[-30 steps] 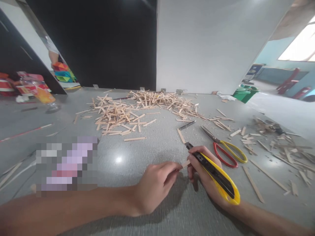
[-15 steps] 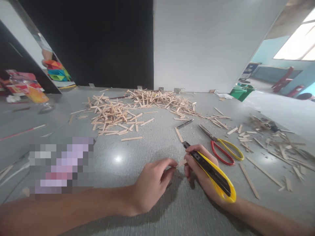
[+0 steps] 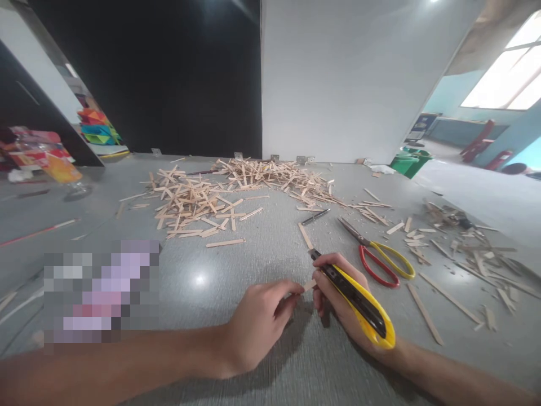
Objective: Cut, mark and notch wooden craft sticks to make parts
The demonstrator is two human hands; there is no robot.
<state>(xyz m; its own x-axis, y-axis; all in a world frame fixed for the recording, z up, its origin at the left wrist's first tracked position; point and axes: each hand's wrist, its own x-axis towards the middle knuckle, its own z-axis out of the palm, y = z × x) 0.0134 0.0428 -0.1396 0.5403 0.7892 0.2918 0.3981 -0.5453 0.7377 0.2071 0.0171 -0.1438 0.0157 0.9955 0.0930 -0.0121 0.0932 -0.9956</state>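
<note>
Between thumb and forefinger, my left hand (image 3: 262, 321) pinches one end of a small wooden stick piece (image 3: 310, 285). The piece's other end meets the fingers of my right hand (image 3: 342, 299), which is closed around a yellow and black utility knife (image 3: 359, 301). The knife points away from me, up and to the left. Just beyond its tip lies a wooden stick (image 3: 305, 237) on the grey table. To the right of the knife rest scissors (image 3: 376, 248) with one red and one yellow handle. A dark pen-like tool (image 3: 316, 216) lies behind the knife.
Heaped wooden sticks (image 3: 190, 197) spread along the back, before a black and white partition (image 3: 367, 79). Offcuts and loose sticks (image 3: 482, 254) lie scattered on the right. At the far left are a bottle (image 3: 61, 163) and a red and white stick (image 3: 38, 232). One patch at left is pixelated.
The whole view has shifted slightly, with the table's things sitting a little lower and further left. Both hands keep nearly the same pose and hold the same things.
</note>
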